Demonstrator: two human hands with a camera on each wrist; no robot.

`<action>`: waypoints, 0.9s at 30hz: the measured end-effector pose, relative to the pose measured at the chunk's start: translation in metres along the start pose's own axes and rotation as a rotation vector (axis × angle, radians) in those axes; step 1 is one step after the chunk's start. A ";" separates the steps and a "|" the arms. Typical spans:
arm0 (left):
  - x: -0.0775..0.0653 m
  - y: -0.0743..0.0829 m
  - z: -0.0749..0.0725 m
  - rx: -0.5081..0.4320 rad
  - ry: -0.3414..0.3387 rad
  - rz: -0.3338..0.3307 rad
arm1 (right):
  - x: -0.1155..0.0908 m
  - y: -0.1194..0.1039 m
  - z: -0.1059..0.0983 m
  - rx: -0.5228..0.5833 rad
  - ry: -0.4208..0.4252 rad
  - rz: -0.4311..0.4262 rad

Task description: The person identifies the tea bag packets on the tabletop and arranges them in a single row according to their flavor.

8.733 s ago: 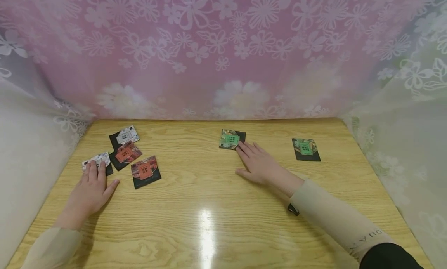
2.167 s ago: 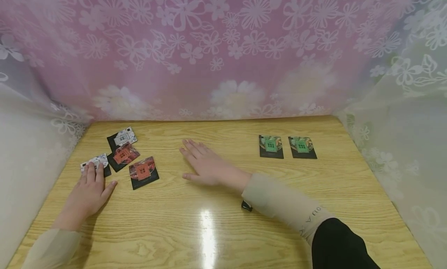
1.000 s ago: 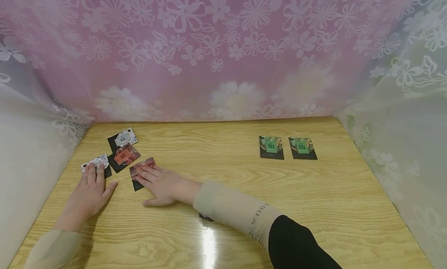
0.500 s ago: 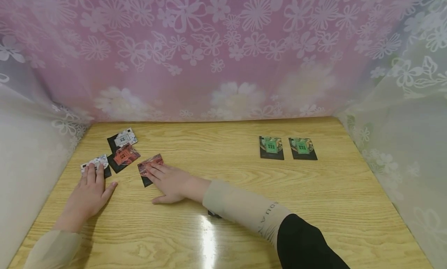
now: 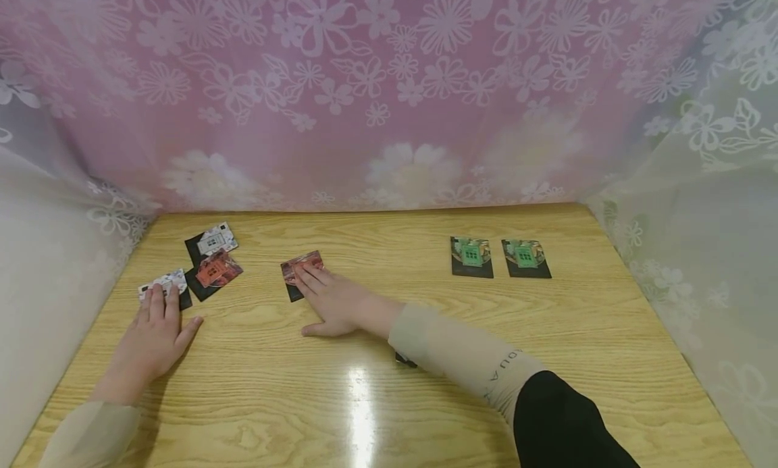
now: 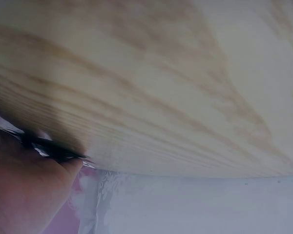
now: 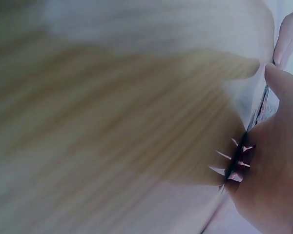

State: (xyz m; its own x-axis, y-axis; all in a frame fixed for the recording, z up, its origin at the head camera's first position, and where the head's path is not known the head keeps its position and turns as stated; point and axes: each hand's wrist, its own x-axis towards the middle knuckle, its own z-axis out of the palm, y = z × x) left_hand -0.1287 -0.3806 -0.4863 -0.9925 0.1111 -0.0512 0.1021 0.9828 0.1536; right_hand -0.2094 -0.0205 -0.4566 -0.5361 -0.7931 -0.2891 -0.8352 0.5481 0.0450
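My right hand (image 5: pixel 343 306) lies flat with straight fingers on a red-and-black square packet (image 5: pixel 292 271), left of the table's middle; its fingertips hide part of the label. Farther left, the straight fingers of my left hand (image 5: pixel 148 340) rest on a white-and-black packet (image 5: pixel 180 279) and cover much of its front. Just beyond them, a second red packet (image 5: pixel 217 271) overlaps another white packet (image 5: pixel 211 241). In the right wrist view, my right hand (image 7: pixel 273 161) is seen edge-on close to the tabletop. The left wrist view shows my left hand (image 6: pixel 29 190) low at the corner.
Two green-and-black packets (image 5: pixel 471 256) sit side by side at the back right of the wooden table (image 5: pixel 389 414). A pink floral cloth (image 5: pixel 365 117) hangs along the back edge, and pale cloth (image 5: pixel 705 252) closes in both sides.
One green packet was slid right, beside the other. My right hand then moved left onto the front red packet and slid it right, slightly away from me. The left hand stayed put.
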 end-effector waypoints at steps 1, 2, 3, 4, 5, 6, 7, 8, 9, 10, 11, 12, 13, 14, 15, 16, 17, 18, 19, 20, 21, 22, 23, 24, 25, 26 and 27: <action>0.000 0.000 0.000 -0.001 0.000 0.001 | -0.002 0.004 0.002 0.006 0.003 0.004; 0.000 0.000 0.000 -0.001 0.000 0.001 | -0.004 0.007 0.004 0.012 0.003 0.009; 0.000 0.000 0.000 -0.001 0.001 0.002 | -0.006 0.010 0.006 0.019 0.002 0.014; 0.001 0.000 0.000 -0.001 0.002 0.003 | -0.008 0.013 0.008 0.023 0.003 0.019; 0.001 0.000 0.000 0.000 0.003 0.003 | -0.010 0.016 0.009 0.025 0.004 0.024; 0.001 0.000 0.000 0.001 0.005 0.003 | -0.013 0.019 0.010 0.030 0.004 0.029; 0.001 0.000 0.000 0.000 0.004 0.003 | -0.015 0.022 0.011 0.037 0.002 0.034; 0.000 0.000 0.000 0.001 0.004 0.002 | -0.018 0.024 0.011 0.043 0.003 0.039; 0.000 0.000 0.000 0.001 0.002 0.001 | -0.021 0.027 0.011 0.048 0.004 0.042; 0.000 0.000 0.000 0.001 0.000 0.001 | -0.024 0.029 0.012 0.050 0.007 0.046; 0.000 0.000 0.000 0.001 -0.001 0.000 | -0.027 0.032 0.012 0.056 0.008 0.050; 0.000 0.000 0.000 0.000 -0.004 -0.001 | -0.030 0.035 0.013 0.059 0.011 0.054; 0.000 0.000 0.000 -0.002 -0.008 -0.002 | -0.033 0.037 0.014 0.058 0.012 0.056; 0.000 0.001 0.000 -0.002 -0.009 -0.002 | -0.036 0.040 0.015 0.061 0.014 0.060; 0.000 0.001 0.000 -0.003 -0.010 -0.001 | -0.038 0.043 0.016 0.063 0.015 0.063; -0.001 0.001 0.000 -0.003 -0.009 0.000 | -0.041 0.045 0.018 0.066 0.017 0.067; -0.001 0.001 0.000 -0.005 -0.009 0.000 | -0.044 0.048 0.018 0.075 0.016 0.071; -0.001 0.001 -0.001 -0.007 -0.009 0.001 | -0.046 0.051 0.019 0.081 0.012 0.076; -0.001 0.001 -0.001 -0.007 -0.006 0.002 | -0.049 0.054 0.020 0.088 0.009 0.079; -0.001 0.001 -0.001 -0.008 -0.004 0.003 | -0.052 0.056 0.020 0.100 0.008 0.082; -0.001 0.001 -0.001 -0.009 -0.002 0.004 | -0.055 0.058 0.021 0.109 0.006 0.086; -0.001 0.001 0.000 -0.009 0.001 0.005 | -0.058 0.061 0.022 0.114 0.006 0.088; -0.001 0.001 0.000 -0.009 0.002 0.005 | -0.061 0.063 0.023 0.122 0.007 0.092; -0.001 0.001 0.000 -0.008 0.005 0.006 | -0.064 0.066 0.023 0.126 0.007 0.096; -0.001 0.001 0.000 -0.006 0.009 0.009 | -0.067 0.068 0.025 0.129 0.010 0.098; -0.001 0.001 0.001 -0.004 0.013 0.010 | -0.070 0.071 0.026 0.131 0.009 0.102; -0.001 0.001 0.001 -0.004 0.015 0.011 | -0.073 0.073 0.027 0.135 0.008 0.106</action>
State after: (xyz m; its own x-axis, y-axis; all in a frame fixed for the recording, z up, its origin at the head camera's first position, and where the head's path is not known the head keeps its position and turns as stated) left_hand -0.1276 -0.3793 -0.4866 -0.9922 0.1199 -0.0350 0.1130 0.9809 0.1582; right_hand -0.2278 0.0844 -0.4585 -0.6218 -0.7306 -0.2822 -0.7501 0.6591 -0.0537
